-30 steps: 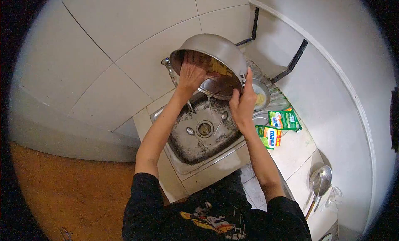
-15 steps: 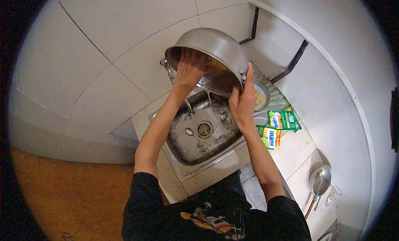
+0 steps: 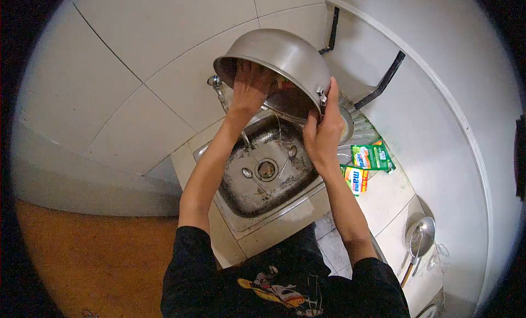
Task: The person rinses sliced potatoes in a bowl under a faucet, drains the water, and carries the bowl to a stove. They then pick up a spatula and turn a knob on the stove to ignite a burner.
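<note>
A large metal pot (image 3: 287, 49) is tilted over the sink (image 3: 241, 205), its mouth turned down toward me. My right hand (image 3: 324, 132) grips the pot's rim on the right, thumb at the edge and fingers along the outside. Inside the mouth, my left hand (image 3: 253, 88) lies against the inner wall with its fingers stretched out; the fingertips are in shadow. A thin trickle of water falls from the rim into the basin. Two spoons, one a left spoon (image 3: 247, 173), the other a right spoon (image 3: 292, 151), lie beside the drain (image 3: 267, 169).
A faucet (image 3: 217, 85) stands behind the sink at the left. Green packets (image 3: 370, 157) lie on the counter to the right, near a partly hidden bowl (image 3: 346, 126). Farther right is a strainer (image 3: 421, 237). Black brackets (image 3: 383, 83) are on the wall.
The pot has risen slightly and tipped further, with both hands moving along with it. The trickle of water looks thinner, and less of the bowl behind my right hand shows.
</note>
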A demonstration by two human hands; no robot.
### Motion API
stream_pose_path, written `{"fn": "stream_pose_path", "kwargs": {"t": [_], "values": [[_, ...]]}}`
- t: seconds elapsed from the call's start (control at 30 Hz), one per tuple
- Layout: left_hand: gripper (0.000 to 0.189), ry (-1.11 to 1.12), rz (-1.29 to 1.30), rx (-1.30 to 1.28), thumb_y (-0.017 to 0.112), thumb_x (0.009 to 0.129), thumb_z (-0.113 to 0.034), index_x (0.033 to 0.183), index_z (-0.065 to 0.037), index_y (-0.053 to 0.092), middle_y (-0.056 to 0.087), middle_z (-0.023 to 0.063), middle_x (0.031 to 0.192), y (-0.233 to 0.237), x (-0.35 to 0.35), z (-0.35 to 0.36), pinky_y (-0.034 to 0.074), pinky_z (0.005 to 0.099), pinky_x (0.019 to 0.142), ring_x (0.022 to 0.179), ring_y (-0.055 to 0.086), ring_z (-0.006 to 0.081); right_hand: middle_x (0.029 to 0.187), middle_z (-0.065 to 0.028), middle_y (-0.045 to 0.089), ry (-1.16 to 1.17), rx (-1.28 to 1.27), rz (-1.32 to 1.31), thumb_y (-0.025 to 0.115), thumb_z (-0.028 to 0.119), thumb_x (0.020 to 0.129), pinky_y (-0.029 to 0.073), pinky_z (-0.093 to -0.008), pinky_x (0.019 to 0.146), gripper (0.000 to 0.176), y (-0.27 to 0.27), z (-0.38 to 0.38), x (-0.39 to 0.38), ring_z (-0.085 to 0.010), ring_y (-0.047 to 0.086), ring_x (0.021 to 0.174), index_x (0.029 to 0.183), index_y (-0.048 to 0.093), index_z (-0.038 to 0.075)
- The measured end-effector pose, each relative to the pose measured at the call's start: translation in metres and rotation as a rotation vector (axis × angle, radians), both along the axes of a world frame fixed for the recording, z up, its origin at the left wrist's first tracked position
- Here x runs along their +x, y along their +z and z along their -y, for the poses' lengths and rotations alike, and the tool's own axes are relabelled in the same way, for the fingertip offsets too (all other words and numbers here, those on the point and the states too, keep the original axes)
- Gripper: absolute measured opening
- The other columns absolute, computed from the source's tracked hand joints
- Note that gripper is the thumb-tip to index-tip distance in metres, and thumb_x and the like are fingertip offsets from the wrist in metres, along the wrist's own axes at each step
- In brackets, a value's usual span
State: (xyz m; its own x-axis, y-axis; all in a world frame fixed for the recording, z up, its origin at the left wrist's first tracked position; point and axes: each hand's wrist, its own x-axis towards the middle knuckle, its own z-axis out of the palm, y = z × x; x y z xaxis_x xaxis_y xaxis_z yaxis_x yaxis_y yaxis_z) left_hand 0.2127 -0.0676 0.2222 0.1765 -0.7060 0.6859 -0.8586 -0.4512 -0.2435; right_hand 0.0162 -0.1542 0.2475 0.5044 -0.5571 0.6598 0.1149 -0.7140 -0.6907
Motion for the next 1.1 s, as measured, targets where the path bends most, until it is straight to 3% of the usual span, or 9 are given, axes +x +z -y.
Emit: {"fn": "stream_pose_path", "kwargs": {"t": [0.2,0.33,0.53,0.6,0.7,0.83,0.93,1.0,1.1], "values": [[0.062,0.053,-0.119,0.151,0.065,0.072,-0.043,0.119,-0.004,0.052,0.044,0.0276,0.123,-0.012,-0.014,0.002,0.029,0.0522,0.103,0.117,0.04,0.0425,0.109,-0.0332,0.054,-0.024,0.091,-0.073,0.051,-0.006,0.072,0.047,-0.0417,0.079,0.067,-0.015,-0.001,-0.006,-0.0445,0.058,0.094,0.136,0.029,-0.006],[0.086,0.057,-0.047,0.289,0.067,0.063,-0.054,0.128,-0.003,0.044,0.036,0.0254,0.135,-0.052,-0.02,-0.006,0.025,0.0499,0.107,0.127,0.032,0.0418,0.1,-0.0357,0.056,-0.033,0.275,-0.269,0.052,0.0,0.075,0.046,-0.045,0.078,0.061,-0.046,-0.001,-0.01,-0.0464,0.058,0.088,0.131,0.032,-0.012],[0.105,-0.118,-0.277,0.364,0.078,0.059,-0.033,0.144,-0.008,0.021,0.025,0.0195,0.145,-0.105,-0.046,-0.016,0.022,0.0472,0.11,0.136,0.022,0.0371,0.088,-0.034,0.058,-0.065,0.361,-0.351,0.051,0.004,0.076,0.045,-0.0491,0.075,0.051,-0.123,-0.003,-0.021,-0.0454,0.058,0.083,0.122,0.042,-0.016],[0.101,-0.127,-0.308,0.38,0.076,0.063,-0.022,0.145,-0.011,0.017,0.02,0.0191,0.147,-0.123,-0.053,-0.023,0.023,0.0475,0.11,0.136,0.019,0.037,0.087,-0.0327,0.059,-0.061,0.352,-0.358,0.051,0.004,0.076,0.045,-0.0492,0.074,0.045,-0.146,-0.004,-0.029,-0.0452,0.058,0.082,0.117,0.046,-0.014],[0.084,-0.146,-0.579,0.539,0.069,0.065,-0.004,0.14,-0.011,0.031,0.025,0.0201,0.145,-0.126,-0.065,-0.035,0.029,0.045,0.107,0.135,0.024,0.0375,0.085,-0.0302,0.059,-0.043,0.385,-0.38,0.052,0.005,0.076,0.045,-0.049,0.073,0.034,-0.162,-0.011,-0.041,-0.045,0.058,0.081,0.107,0.054,-0.01],[0.073,-0.159,-0.856,0.711,0.066,0.067,-0.003,0.135,-0.01,0.039,0.033,0.0212,0.139,-0.104,-0.079,-0.048,0.034,0.0418,0.105,0.131,0.032,0.0364,0.084,-0.0278,0.06,-0.03,0.534,-0.493,0.054,0.007,0.076,0.045,-0.0497,0.071,0.022,-0.184,-0.021,-0.051,-0.0453,0.058,0.079,0.094,0.057,-0.005],[0.064,-0.182,-0.874,0.659,0.064,0.073,-0.004,0.132,-0.009,0.041,0.042,0.0205,0.132,-0.141,-0.085,-0.056,0.039,0.0409,0.1,0.122,0.043,0.036,0.085,-0.0276,0.06,-0.022,0.646,-0.458,0.055,0.01,0.076,0.045,-0.0507,0.071,0.023,-0.242,-0.027,-0.054,-0.0449,0.058,0.08,0.094,0.058,-0.005],[0.051,-0.168,-1.092,0.328,0.063,0.078,-0.007,0.127,-0.006,0.047,0.051,0.0197,0.121,-0.178,-0.096,-0.065,0.042,0.0418,0.095,0.112,0.05,0.0359,0.085,-0.0277,0.06,-0.044,0.726,-0.542,0.055,0.011,0.077,0.045,-0.0512,0.071,0.023,-0.269,-0.032,-0.055,-0.0449,0.058,0.081,0.094,0.058,-0.005],[0.04,-0.177,-1.236,0.232,0.061,0.082,-0.009,0.121,-0.004,0.053,0.057,0.0192,0.111,-0.153,-0.124,-0.074,0.043,0.0408,0.092,0.104,0.054,0.036,0.086,-0.0282,0.059,-0.055,0.664,-0.638,0.056,0.012,0.079,0.044,-0.0518,0.072,0.024,-0.247,-0.036,-0.062,-0.0452,0.058,0.082,0.096,0.057,-0.005]]}}
